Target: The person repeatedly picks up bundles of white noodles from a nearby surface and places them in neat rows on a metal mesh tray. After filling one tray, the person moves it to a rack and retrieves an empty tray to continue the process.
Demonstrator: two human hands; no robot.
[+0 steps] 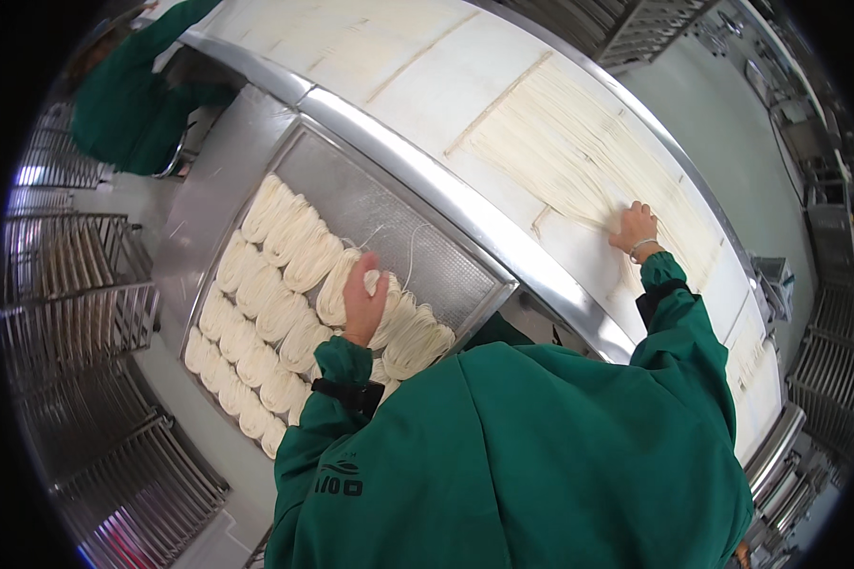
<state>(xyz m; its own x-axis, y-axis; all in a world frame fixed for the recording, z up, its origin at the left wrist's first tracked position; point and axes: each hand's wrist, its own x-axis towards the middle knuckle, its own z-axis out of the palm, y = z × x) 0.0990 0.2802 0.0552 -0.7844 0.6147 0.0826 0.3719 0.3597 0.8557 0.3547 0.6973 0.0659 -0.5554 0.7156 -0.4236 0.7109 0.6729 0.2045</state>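
My left hand [365, 299] rests on or just over folded noodle bundles in a metal mesh tray [306, 131], thumb and fingers apart; whether it holds any strands is hard to see. Rows of pale noodle bundles [260, 284] fill the lower left of that tray. To the right, my right hand [635, 229] has its fingers bent down at the gathered end of long flat noodle strands [555, 142]. Those strands lie spread on a white conveyor belt [427, 85]. Its fingertips are partly hidden, so their grip is not plain.
A metal rail [427, 185] divides the tray from the belt. At the upper left a person in green [128, 107] stands by the belt. Tray racks [78, 256] line the left side, and another rack [626, 28] stands beyond the belt. Steel rollers [776, 448] are at the lower right.
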